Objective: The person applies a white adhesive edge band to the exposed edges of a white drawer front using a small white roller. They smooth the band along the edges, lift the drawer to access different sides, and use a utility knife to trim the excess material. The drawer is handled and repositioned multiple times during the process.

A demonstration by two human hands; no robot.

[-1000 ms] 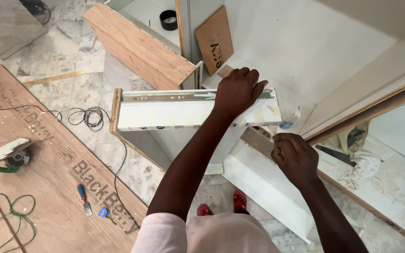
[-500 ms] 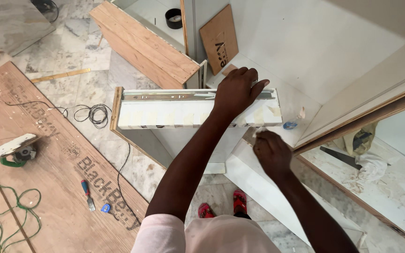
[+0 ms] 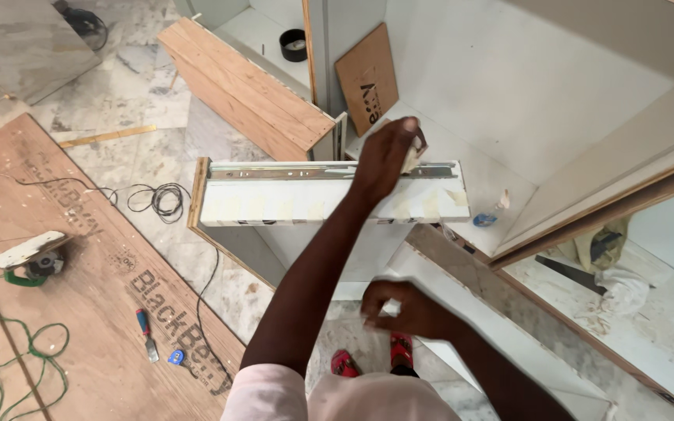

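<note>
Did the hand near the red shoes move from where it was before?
Yes. The right hand came down and left, away from the white board's right end, toward the red shoes.

Matt white panel [image 3: 306, 204] with metal rail [image 3: 290, 168] — plywood sheet [image 3: 79, 312] rough, probably unfinished.

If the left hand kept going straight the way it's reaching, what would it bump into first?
The left hand holds a small pale piece above the white drawer side, reaching away from the body. Straight on it would probably meet the white cabinet floor first, then the white back wall. Depth is hard to judge from above.
</note>
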